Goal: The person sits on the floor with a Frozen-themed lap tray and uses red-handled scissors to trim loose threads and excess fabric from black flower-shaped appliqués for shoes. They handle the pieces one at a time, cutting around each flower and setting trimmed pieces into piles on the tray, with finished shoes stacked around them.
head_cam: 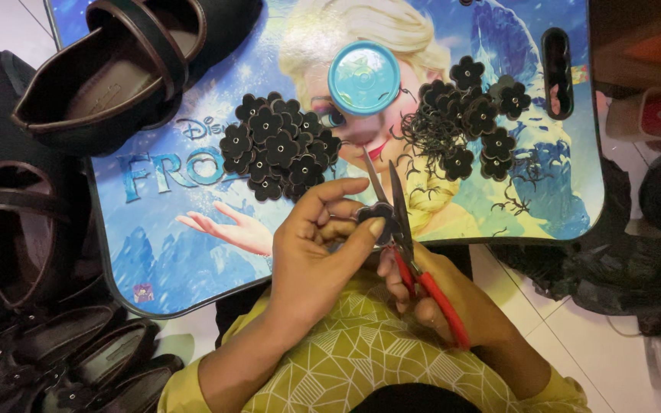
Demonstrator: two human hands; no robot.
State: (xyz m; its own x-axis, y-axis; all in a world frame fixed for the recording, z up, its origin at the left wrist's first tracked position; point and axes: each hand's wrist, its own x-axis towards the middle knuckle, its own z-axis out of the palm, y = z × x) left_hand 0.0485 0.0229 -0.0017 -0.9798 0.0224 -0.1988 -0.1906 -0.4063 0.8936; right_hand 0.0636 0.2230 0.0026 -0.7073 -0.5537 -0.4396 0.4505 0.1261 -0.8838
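The left hand [311, 245] pinches a small black flower-shaped piece [376, 214] between thumb and fingers [346, 229], the thumb tip pressed on its lower edge and the index finger curled over its top. The piece sits just off the near edge of the desk [193, 252], a small lap desk with a cartoon print on its top, and lies right against the open blades of the scissors [399, 229]. The right hand [437, 298] is closed around the red scissor handles, its fingers wrapped through and about them, with the blades pointing away from the person and spread in a narrow V around the piece.

On the desk, left of the middle, lies a heap of finished black flower pieces [277, 149], overlapping one another. Toward the right edge a second group of flower pieces [480, 115] lies mixed with thin black trimmings [430, 134], and more stray trimmings are scattered toward the near right corner. Between the two groups a round blue lid [364, 78] lies flat. A dark shoe [128, 65] rests on the far left corner of the desk, open side up with nothing inside it. More dark shoes [32, 245] lie on the floor off the left edge.
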